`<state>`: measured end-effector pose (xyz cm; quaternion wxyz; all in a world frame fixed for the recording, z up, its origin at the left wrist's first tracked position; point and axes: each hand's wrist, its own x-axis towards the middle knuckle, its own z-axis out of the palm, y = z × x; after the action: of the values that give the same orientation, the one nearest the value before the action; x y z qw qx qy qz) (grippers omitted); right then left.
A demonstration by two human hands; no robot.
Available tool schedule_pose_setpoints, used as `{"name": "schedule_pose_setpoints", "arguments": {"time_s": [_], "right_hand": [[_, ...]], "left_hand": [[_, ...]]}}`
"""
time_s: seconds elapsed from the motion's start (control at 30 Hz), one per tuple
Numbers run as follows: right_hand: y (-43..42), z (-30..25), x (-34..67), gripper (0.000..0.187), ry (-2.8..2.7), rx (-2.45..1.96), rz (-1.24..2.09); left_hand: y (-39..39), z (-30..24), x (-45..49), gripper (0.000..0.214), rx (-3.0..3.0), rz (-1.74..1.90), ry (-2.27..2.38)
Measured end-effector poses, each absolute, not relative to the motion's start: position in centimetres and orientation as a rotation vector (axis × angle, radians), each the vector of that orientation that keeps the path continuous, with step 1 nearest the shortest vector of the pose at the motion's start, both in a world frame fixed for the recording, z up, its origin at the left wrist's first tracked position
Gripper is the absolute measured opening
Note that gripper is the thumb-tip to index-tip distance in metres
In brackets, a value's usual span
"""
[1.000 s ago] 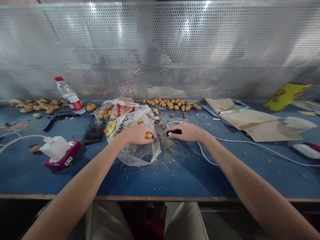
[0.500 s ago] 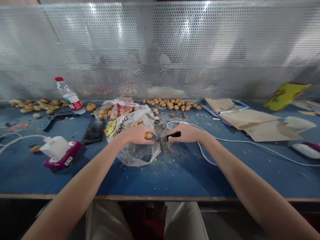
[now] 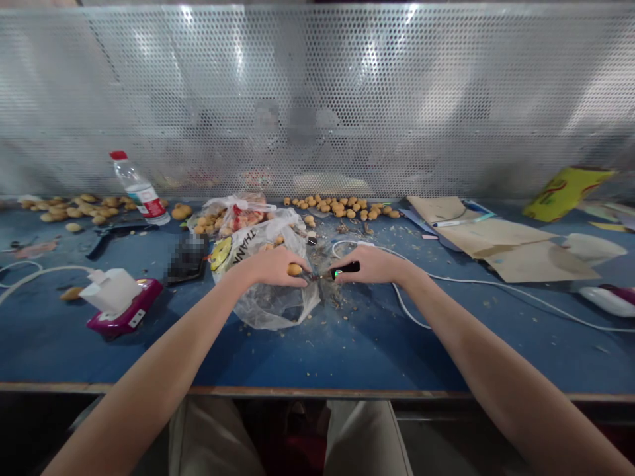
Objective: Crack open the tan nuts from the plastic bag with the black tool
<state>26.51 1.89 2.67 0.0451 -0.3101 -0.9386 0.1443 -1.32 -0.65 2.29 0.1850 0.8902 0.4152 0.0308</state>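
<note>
The left hand [image 3: 268, 268] pinches a small yellow lump [image 3: 294, 270] in its fingers; the right hand [image 3: 374, 263] clenches a black-handled tool [image 3: 346, 268], tips nearly meeting.

- water bottle [image 3: 139, 188], red cap, on blue desk [image 3: 347, 357]
- white charger [image 3: 110, 291] on magenta base
- brown paper sheets [image 3: 496, 238], pen on top
- perforated metal screen [image 3: 317, 99] behind desk

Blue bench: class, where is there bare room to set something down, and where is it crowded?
Bare bench runs along the front edge, in front of the bag, and below the cable on the right. It is crowded along the back, around the potatoes and bottle.
</note>
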Motion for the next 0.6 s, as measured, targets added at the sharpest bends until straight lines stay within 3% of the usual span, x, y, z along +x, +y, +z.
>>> {"name": "schedule_pose_setpoints", "arguments": {"time_s": [0.6], "right_hand": [[2.13,2.45,26.64,0.036,-2.874,-0.934,0.449]], "left_hand": [[-0.96,2.76,-1.08,0.049,2.453,0.055,1.186]]}}
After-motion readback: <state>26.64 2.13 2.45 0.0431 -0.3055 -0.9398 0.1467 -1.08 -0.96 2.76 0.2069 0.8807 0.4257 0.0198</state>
